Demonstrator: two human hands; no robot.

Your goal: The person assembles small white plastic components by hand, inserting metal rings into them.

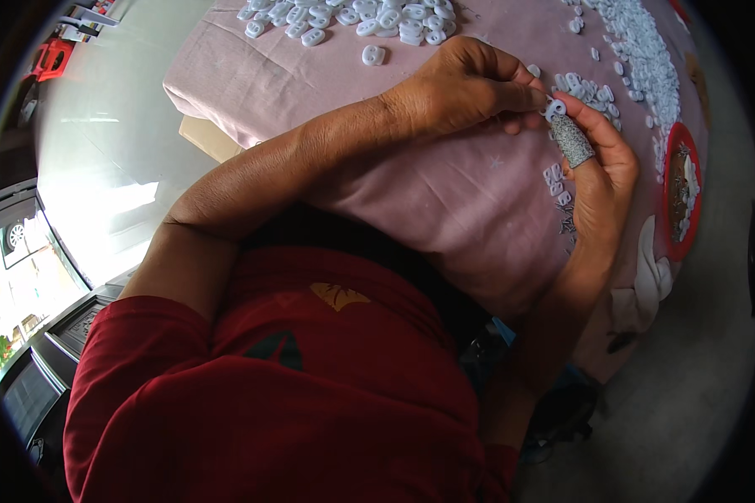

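Over the pink cloth, both my hands meet around a small white plastic piece [555, 107] with a hole in it. My right hand [602, 163] pinches that piece between forefinger and thumb; a grey speckled sleeve [571, 141] covers the thumb. From the left, my left hand [478, 88] reaches across with thumb and forefinger closed at the piece's upper edge. Whatever sits between those left fingertips is too small to make out. Beside my right hand lie a few white two-holed pieces [557, 184] and small dark metal parts [567, 220]. Just beyond the fingertips is a small heap of white pieces [591, 92].
A pink cloth [428, 201] covers the work surface. White two-holed pieces [352, 15] are heaped at the far side, and a long pile of smaller white parts [646, 63] runs along the right. A red-rimmed tray [670, 197] holding small metal parts stands at the right edge.
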